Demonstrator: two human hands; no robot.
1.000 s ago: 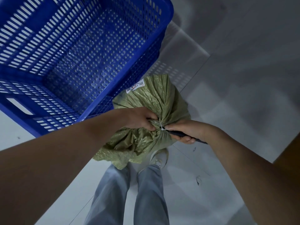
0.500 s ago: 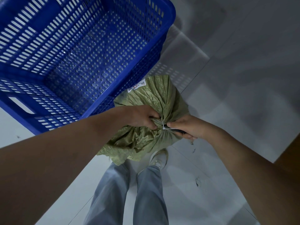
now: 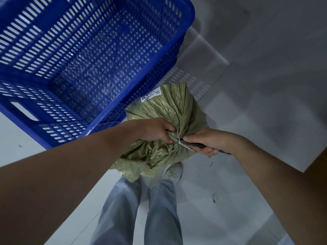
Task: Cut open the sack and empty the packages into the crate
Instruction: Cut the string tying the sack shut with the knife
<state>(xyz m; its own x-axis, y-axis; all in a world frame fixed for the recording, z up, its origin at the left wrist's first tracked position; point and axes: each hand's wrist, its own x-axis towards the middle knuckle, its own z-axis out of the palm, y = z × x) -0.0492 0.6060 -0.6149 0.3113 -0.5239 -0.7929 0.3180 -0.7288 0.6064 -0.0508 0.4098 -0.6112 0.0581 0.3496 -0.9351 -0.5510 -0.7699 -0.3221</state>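
Observation:
A green woven sack (image 3: 169, 110) stands on the floor against the near right corner of the blue slatted crate (image 3: 134, 96). A white label (image 3: 151, 94) is stuck on its far side. The neck is bunched and bound by a white tie (image 3: 180, 142). My left hand (image 3: 155, 129) grips the bunched neck just left of the tie. My right hand (image 3: 205, 140) holds a dark-handled cutting tool (image 3: 200, 145) with its tip at the tie; the blade is hidden. The sack's contents are not visible, and the crate holds nothing.
My legs in grey-blue trousers (image 3: 139, 209) and a pale shoe (image 3: 172, 172) stand just below the sack. Pale floor tiles (image 3: 247, 103) spread to the right. A brown surface edge (image 3: 318, 163) shows at the right border.
My right hand with the tool has drawn slightly away from the tie and returned to it; the sack and my left hand have stayed in place.

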